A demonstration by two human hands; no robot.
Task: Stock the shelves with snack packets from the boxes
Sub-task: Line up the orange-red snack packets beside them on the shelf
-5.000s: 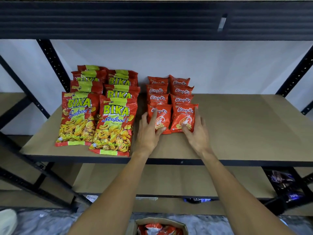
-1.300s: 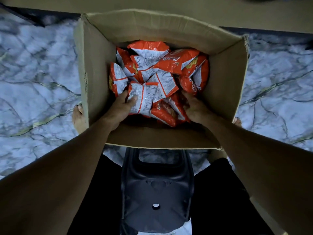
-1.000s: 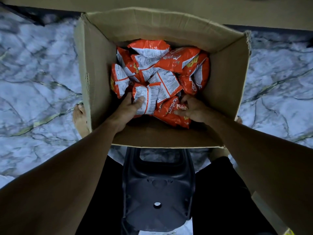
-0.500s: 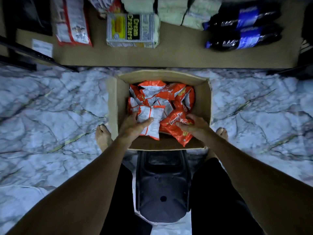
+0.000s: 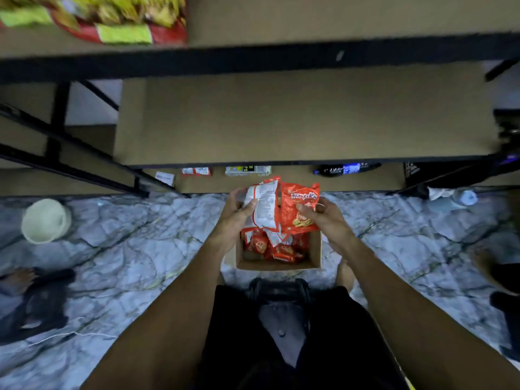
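Rising out of the cardboard box (image 5: 315, 249), both hands are now above its rim, where a moment ago they were down among the packets. The left hand (image 5: 235, 218) grips a snack packet (image 5: 264, 205) with its white printed back facing up, the thumb laid across it. The right hand (image 5: 324, 218) pinches an orange packet (image 5: 298, 212) near its right edge, with the front facing up. The two packets are held side by side, their edges touching, over the far end of the box.

The view has also swung upward. The bare middle shelf (image 5: 281, 116) fills the centre, and the upper shelf (image 5: 323, 18) shows at the top, with blurred yellow-and-red packets (image 5: 112, 26) at its left end. The orange rows seen there a few seconds ago are out of view.

I judge the pick done and the carry to the upper shelf begun. The left packet probably needs turning so its front shows before it joins the row. More orange packets (image 5: 271, 247) lie in the box on the marble floor (image 5: 126, 249), so several more trips remain.
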